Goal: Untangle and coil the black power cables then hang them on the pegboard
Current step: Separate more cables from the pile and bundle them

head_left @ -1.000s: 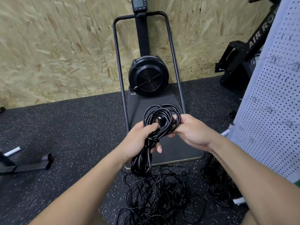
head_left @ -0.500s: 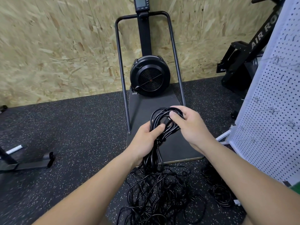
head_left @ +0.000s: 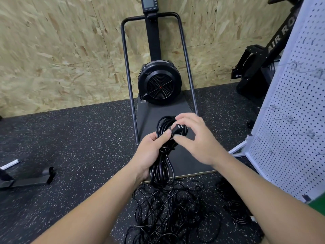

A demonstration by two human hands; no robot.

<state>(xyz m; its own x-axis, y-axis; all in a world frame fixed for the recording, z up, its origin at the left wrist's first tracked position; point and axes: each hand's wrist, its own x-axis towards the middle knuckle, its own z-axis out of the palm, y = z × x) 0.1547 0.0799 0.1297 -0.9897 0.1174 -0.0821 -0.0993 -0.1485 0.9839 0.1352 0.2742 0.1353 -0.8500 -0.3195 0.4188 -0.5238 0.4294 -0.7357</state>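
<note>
Right hand (head_left: 197,138) lifted, now pinching plug (head_left: 179,129); left hand (head_left: 151,152) grips coil (head_left: 162,166).

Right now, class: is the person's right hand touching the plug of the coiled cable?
Touching. The head view shows the right hand with thumb and fingers pinching the plug against the coiled cable.

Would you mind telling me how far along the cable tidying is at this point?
Done: one coiled cable is gathered in the left hand. In hand: the right hand pinches its plug at the top of the coil. Left: the tangled pile on the floor, and no cable shows on the pegboard.
</note>
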